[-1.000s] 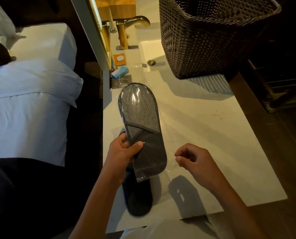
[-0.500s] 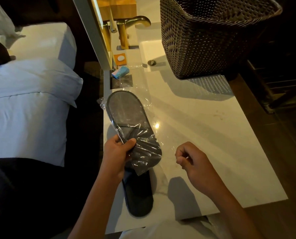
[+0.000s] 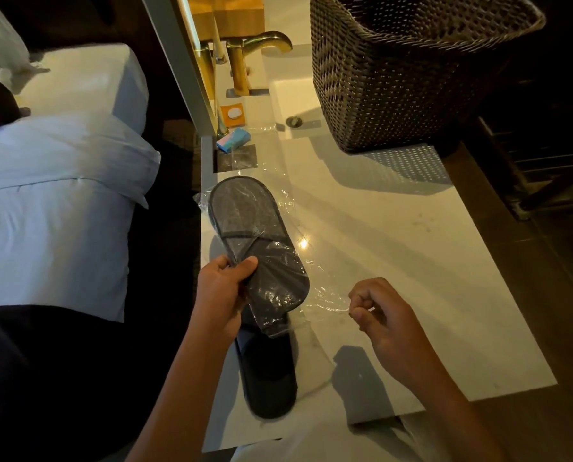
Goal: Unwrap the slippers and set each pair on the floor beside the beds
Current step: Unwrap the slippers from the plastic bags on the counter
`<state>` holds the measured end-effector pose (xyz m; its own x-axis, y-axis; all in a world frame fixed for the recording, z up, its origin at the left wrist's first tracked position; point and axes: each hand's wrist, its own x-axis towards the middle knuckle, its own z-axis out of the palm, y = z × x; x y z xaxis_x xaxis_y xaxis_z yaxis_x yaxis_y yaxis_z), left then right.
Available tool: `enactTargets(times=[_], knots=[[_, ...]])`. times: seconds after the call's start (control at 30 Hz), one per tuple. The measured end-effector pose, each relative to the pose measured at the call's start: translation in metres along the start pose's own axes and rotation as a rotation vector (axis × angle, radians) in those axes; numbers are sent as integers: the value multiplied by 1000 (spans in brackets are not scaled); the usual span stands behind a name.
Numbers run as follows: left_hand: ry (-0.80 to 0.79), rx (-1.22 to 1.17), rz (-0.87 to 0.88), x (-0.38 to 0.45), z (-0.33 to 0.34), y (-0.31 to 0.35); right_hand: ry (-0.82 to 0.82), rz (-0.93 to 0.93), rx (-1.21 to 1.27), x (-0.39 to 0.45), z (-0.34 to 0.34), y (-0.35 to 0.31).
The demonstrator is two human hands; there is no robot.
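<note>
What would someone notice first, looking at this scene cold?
Most striking is the grey slipper in clear wrap, held over the pale counter by the left hand, while the right hand pinches the wrap's edge. A darker slipper lies on the counter under it. Behind, a big woven basket stands at the counter's far right, and a white bed fills the left.

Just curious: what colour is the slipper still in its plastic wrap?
Grey, with a darker trim; the wrapped slipper shows best in the head view.
</note>
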<state>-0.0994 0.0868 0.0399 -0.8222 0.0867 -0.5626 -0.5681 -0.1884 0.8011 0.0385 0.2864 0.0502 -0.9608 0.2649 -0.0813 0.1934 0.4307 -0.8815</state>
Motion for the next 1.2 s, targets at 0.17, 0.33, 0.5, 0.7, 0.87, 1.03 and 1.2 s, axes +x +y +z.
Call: enactTargets(times=[0.17, 0.33, 0.5, 0.7, 0.87, 1.03, 1.2], knots=[[5, 15, 19, -1, 2, 0, 70, 51, 100, -4, -9, -10], [3, 55, 61, -5, 9, -3, 168, 33, 150, -7, -12, -30], [-31, 69, 117, -11, 20, -6, 42, 264, 233, -7, 5, -44], [-67, 60, 133, -14, 29, -4, -28, 460, 268, -2, 21, -42], [-90, 51, 128, -15, 35, -7, -2, 488, 428, 3, 18, -44], [-119, 47, 130, -17, 38, -9, 26, 551, 510, 3, 17, -43], [-121, 59, 130, -16, 43, -12, 25, 579, 496, 1, 18, -42]])
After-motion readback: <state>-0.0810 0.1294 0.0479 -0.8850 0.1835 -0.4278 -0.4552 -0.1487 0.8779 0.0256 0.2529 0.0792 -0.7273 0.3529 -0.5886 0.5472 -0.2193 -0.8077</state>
